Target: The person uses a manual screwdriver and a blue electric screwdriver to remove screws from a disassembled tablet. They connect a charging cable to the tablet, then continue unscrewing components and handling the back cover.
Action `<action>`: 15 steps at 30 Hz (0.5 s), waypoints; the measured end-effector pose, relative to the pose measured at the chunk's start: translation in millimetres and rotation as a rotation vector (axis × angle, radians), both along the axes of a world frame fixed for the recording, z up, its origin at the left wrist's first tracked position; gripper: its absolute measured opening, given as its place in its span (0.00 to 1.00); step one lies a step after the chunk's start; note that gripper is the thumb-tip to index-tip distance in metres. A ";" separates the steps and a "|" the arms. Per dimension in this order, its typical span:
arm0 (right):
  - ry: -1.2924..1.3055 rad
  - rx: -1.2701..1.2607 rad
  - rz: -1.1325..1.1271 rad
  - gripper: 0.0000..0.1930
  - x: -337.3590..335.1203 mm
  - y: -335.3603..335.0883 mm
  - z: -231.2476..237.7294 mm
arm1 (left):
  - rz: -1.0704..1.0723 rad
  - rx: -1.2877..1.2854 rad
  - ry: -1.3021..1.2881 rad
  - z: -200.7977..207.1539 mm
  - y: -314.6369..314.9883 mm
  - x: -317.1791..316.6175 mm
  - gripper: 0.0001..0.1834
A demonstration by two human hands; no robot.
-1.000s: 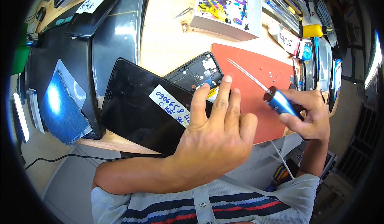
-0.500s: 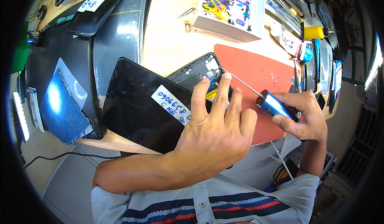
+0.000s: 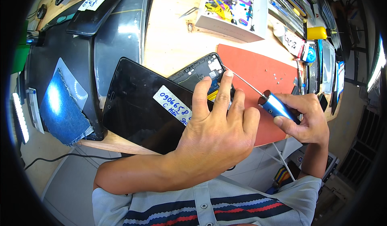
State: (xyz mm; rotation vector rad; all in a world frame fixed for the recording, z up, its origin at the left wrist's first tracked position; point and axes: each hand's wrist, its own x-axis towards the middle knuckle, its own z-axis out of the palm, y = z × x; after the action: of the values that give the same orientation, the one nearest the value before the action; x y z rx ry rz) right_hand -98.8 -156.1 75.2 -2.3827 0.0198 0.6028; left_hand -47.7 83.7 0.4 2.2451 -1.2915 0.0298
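Note:
My right hand (image 3: pixel 308 119) grips the blue metal handle of a screwdriver (image 3: pixel 278 107). Its thin shaft points up and left, and the tip meets the upper right edge of an opened phone (image 3: pixel 193 73) with dark innards. My left hand (image 3: pixel 219 133) lies spread across that phone, index and middle fingertips resting on it; the thumb is hidden. Beneath this hand a yellow strip and part of the phone's lower end show between the fingers. A large black tablet (image 3: pixel 137 105) with a handwritten white label (image 3: pixel 173 105) overlaps the phone on the left.
A reddish-brown mat (image 3: pixel 258 60) carries several tiny screws (image 3: pixel 276 78). Behind it stands a white box (image 3: pixel 229 30) of small coloured parts. Tools and a yellow bottle (image 3: pixel 316 33) crowd the right. Blue denim cloth (image 3: pixel 64 109) and dark devices lie left.
Hardly anything differs. The screwdriver and both hands keep nearly the same place, with only a very slight shift of the left fingers.

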 end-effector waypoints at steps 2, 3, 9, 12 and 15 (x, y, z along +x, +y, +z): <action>-0.007 0.005 -0.002 0.22 0.1 0.7 -0.8 | -0.006 0.005 -0.002 0.0 0.7 0.7 0.09; -0.028 0.003 0.006 0.22 0.2 0.9 -1.0 | -0.008 0.006 -0.002 -0.1 0.6 1.3 0.09; -0.034 0.003 0.005 0.22 1.9 1.3 -2.4 | -0.008 0.005 0.004 0.2 -0.2 3.8 0.11; -0.018 0.028 -0.028 0.21 1.8 2.5 -3.3 | -0.003 -0.002 -0.001 -0.4 -0.6 4.1 0.11; -0.046 0.007 -0.021 0.21 1.9 3.9 -3.8 | -0.003 -0.004 0.001 -0.4 0.0 4.2 0.11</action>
State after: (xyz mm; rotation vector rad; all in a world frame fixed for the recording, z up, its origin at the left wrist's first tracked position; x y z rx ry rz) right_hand -96.9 -152.2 71.4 -2.3864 0.0225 0.5370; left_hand -43.4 83.8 -0.1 2.2392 -1.2937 0.0302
